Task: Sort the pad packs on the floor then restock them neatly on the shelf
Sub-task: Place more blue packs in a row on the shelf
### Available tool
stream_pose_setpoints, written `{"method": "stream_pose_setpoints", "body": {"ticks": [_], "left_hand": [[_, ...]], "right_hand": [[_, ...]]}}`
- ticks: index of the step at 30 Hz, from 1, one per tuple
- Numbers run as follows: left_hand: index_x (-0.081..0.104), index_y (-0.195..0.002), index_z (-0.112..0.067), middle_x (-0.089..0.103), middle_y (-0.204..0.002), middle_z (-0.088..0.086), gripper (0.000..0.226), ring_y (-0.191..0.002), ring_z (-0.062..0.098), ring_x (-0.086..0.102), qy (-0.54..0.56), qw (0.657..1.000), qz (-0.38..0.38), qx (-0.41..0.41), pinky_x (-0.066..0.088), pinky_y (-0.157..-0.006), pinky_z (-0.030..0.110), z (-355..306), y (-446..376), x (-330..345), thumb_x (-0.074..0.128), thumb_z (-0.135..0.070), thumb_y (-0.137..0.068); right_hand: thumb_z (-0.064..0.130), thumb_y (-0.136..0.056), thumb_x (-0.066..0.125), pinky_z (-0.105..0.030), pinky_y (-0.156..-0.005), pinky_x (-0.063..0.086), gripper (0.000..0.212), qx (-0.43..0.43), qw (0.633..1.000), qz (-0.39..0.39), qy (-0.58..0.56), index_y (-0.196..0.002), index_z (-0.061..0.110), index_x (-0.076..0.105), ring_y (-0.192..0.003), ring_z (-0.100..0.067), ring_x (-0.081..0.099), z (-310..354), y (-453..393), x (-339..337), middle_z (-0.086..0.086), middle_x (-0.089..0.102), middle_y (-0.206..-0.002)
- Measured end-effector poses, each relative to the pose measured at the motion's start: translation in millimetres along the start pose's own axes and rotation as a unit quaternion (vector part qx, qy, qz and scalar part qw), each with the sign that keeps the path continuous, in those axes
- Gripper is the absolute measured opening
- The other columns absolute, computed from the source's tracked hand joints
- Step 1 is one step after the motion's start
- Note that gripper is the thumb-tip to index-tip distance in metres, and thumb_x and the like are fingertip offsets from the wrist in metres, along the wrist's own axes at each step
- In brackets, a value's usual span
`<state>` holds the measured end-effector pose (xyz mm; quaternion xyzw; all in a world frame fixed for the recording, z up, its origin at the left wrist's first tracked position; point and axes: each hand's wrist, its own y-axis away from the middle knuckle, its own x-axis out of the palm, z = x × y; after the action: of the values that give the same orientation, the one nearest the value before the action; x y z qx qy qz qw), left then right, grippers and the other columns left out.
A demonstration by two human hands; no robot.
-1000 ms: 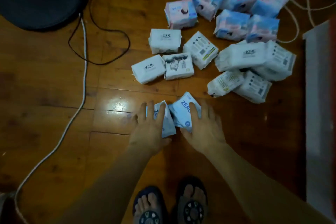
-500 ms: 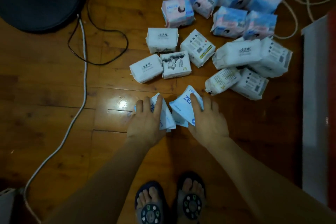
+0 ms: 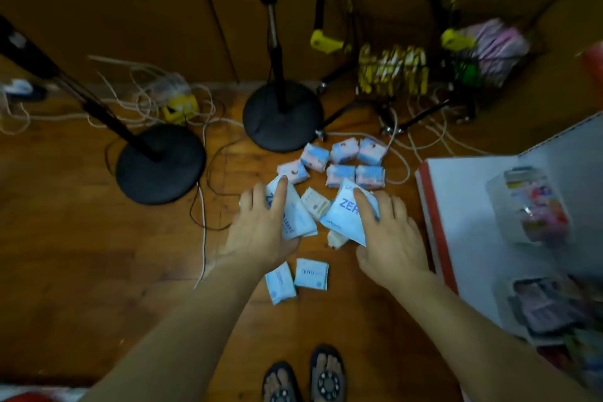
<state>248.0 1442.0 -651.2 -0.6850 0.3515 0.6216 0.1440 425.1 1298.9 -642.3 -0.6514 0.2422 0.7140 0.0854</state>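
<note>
Carrying two white-and-blue packs up from the floor, one in each hand. Left hand wrapped round the left pack, fingers laid over its face and thumb tucked beneath; right hand pinching the right pack the same way, index finger along its top.

Worth holding both packs flat and by the body rather than a corner, since soft wrappers buckle and slide. Worth turning toward the white shelf at the right, keeping printed faces the same way up so the row sits neat. Best set against one another at the shelf's near edge, clear of the clear jar lying further right.

More of the same kind left on the floor: two small white-and-blue packs near the feet. Pink-and-blue packs grouped farther off by the black stand base, a white pack showing between the hands. Careful footing among the loose cables at the left.
</note>
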Motion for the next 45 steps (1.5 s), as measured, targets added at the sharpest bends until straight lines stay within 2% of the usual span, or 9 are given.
{"method": "stream_pose_setpoints", "body": {"ticks": [5,14,18,20,24,27,32,41,45], "left_hand": [[-0.006,-0.158,-0.024,0.022,-0.147,0.009,0.114,-0.132,0.031,0.023,-0.012,0.997,-0.049,0.064,0.04,-0.105,0.043,-45,5,-131,0.064,-0.067,-0.078],[-0.008,-0.155,-0.032,0.016,-0.152,0.006,0.115,-0.141,0.031,0.014,-0.043,0.972,-0.113,0.201,0.048,-0.103,0.048,-147,44,-300,0.068,-0.067,-0.077],[-0.006,-0.156,-0.033,0.012,-0.155,0.004,0.113,-0.144,0.03,0.01,-0.039,0.951,-0.14,0.273,0.045,-0.107,0.046,-192,69,-351,0.069,-0.065,-0.078],[-0.004,-0.157,-0.031,0.014,-0.155,0.006,0.11,-0.143,0.03,0.012,-0.039,0.932,-0.157,0.326,0.047,-0.104,0.046,-217,82,-369,0.067,-0.064,-0.079],[-0.004,-0.155,-0.033,0.012,-0.156,0.005,0.111,-0.144,0.029,0.012,-0.038,0.893,-0.171,0.414,0.048,-0.104,0.046,-267,120,-393,0.069,-0.063,-0.078],[-0.002,-0.156,-0.032,0.013,-0.156,0.004,0.109,-0.143,0.029,0.012,-0.024,0.858,-0.171,0.483,0.046,-0.107,0.046,-309,155,-405,0.069,-0.061,-0.079],[0.002,-0.158,-0.028,0.019,-0.154,0.005,0.105,-0.139,0.027,0.014,0.0,0.794,-0.134,0.592,0.043,-0.106,0.049,-390,227,-410,0.067,-0.056,-0.08],[-0.001,-0.158,-0.028,0.014,-0.158,0.006,0.107,-0.143,0.028,0.01,0.003,0.649,-0.093,0.755,0.032,-0.115,0.045,-531,434,-385,0.068,-0.055,-0.08],[-0.002,-0.158,-0.027,0.011,-0.16,0.006,0.109,-0.144,0.027,0.008,0.006,0.59,-0.089,0.803,0.036,-0.114,0.046,-572,541,-360,0.068,-0.056,-0.08]], "right_hand": [[0.035,-0.067,0.079,-0.045,-0.088,0.052,0.107,-0.034,0.998,-0.058,-0.011,-0.153,0.022,0.017,-0.127,-0.035,0.038,-33,25,-127,-0.011,0.038,-0.14],[0.039,-0.08,0.073,-0.05,-0.095,0.05,0.096,-0.015,0.987,-0.16,0.03,-0.152,0.022,0.012,-0.134,-0.036,0.033,-85,117,-286,-0.012,0.032,-0.147],[0.048,-0.078,0.077,-0.049,-0.086,0.056,0.093,0.024,0.976,-0.207,0.059,-0.15,0.017,0.027,-0.126,-0.036,0.041,-106,178,-337,-0.016,0.042,-0.14],[0.049,-0.073,0.08,-0.045,-0.081,0.056,0.093,0.064,0.967,-0.234,0.082,-0.147,0.016,0.034,-0.122,-0.033,0.039,-112,214,-360,-0.015,0.043,-0.136],[0.041,-0.074,0.072,-0.048,-0.092,0.052,0.091,0.138,0.951,-0.263,0.085,-0.15,0.018,0.029,-0.128,-0.038,0.04,-115,290,-390,-0.016,0.039,-0.141],[0.038,-0.075,0.067,-0.05,-0.088,0.054,0.083,0.192,0.937,-0.281,0.082,-0.147,0.016,0.032,-0.124,-0.039,0.043,-119,354,-401,-0.016,0.042,-0.138],[0.032,-0.073,0.064,-0.053,-0.09,0.052,0.082,0.3,0.902,-0.288,0.118,-0.147,0.012,0.036,-0.126,-0.039,0.042,-129,481,-405,-0.016,0.041,-0.14],[0.028,-0.076,0.069,-0.054,-0.086,0.055,0.082,0.488,0.809,-0.285,0.159,-0.149,0.011,0.035,-0.129,-0.042,0.04,-105,737,-388,-0.02,0.04,-0.143],[0.027,-0.074,0.071,-0.051,-0.085,0.054,0.084,0.554,0.769,-0.265,0.176,-0.149,0.011,0.037,-0.128,-0.041,0.042,-79,847,-369,-0.02,0.042,-0.142]]}}
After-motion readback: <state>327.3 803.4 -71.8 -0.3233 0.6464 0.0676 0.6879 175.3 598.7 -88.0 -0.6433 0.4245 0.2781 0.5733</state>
